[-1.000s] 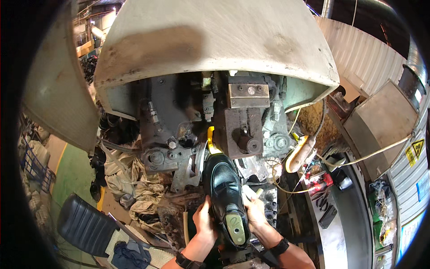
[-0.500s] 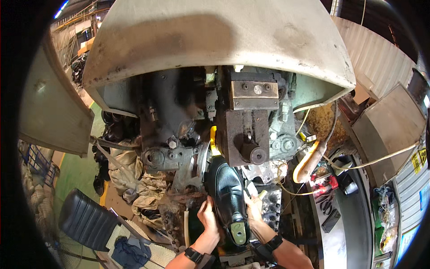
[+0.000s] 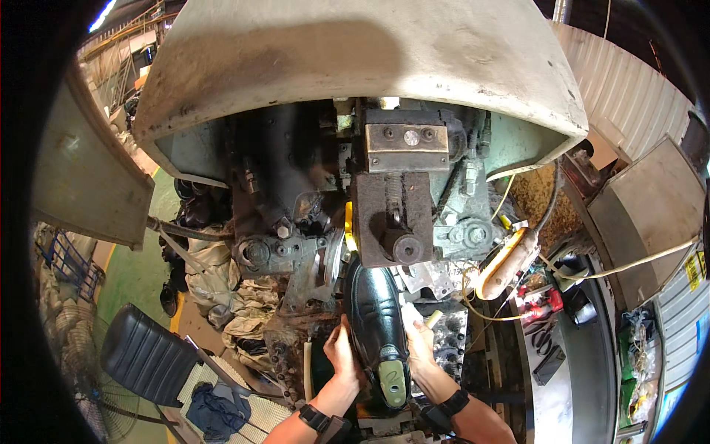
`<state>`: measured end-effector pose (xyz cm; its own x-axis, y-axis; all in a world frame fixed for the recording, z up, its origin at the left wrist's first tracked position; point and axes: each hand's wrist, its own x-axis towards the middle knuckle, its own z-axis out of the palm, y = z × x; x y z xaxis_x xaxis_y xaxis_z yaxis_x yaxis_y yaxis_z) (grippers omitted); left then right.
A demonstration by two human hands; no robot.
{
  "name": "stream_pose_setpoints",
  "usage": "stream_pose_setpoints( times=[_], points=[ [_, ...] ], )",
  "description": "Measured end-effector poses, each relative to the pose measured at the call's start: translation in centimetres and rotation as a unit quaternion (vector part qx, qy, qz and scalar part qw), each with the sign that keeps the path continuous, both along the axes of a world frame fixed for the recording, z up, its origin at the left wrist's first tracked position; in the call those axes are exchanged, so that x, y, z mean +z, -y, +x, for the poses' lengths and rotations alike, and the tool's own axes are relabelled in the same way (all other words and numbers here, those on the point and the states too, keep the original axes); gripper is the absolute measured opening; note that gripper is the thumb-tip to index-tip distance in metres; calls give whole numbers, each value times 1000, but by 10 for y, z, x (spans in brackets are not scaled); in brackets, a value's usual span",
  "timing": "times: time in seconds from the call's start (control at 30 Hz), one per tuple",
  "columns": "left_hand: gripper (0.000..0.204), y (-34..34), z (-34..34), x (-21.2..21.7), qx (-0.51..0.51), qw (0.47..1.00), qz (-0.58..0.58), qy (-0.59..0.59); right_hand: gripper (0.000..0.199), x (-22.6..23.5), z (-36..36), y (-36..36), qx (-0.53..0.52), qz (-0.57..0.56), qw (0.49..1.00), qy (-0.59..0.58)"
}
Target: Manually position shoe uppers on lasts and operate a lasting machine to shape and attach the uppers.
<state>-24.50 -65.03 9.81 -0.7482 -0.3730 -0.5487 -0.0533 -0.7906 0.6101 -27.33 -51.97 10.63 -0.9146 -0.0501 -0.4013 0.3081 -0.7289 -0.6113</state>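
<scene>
A black leather shoe (image 3: 376, 311) on a green last (image 3: 392, 379) is held toe-first up against the working head of a large dark machine (image 3: 392, 214). My left hand (image 3: 342, 349) grips the shoe's left side. My right hand (image 3: 419, 342) grips its right side, fingers along the upper. Both wrists wear black bands. The toe sits just below a rusty metal block with a round pin (image 3: 405, 249).
A big curved pale hood (image 3: 347, 66) covers the machine. A yellow-orange cylinder with cables (image 3: 506, 263) lies to the right, beside a bench with tools (image 3: 555, 348). A black padded seat (image 3: 148, 355) and piled rags (image 3: 237, 325) are at the left.
The view has drawn closer to the machine, and both hands have pushed the shoe upward so that its toe now sits right under the rusty block.
</scene>
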Motion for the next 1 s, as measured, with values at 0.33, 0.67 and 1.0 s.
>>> stream_pose_setpoints(
  times=[0.33,0.67,1.0],
  points=[
    [29,125,52,-74,89,904,-418,19,57,-53,2,-147,26,263,964,-16],
    [36,240,179,-209,60,896,-389,206,24,-223,91,-296,73,502,829,235],
    [36,170,233,-270,-193,868,-333,314,33,-314,145,-271,83,116,939,312]
  ],
)
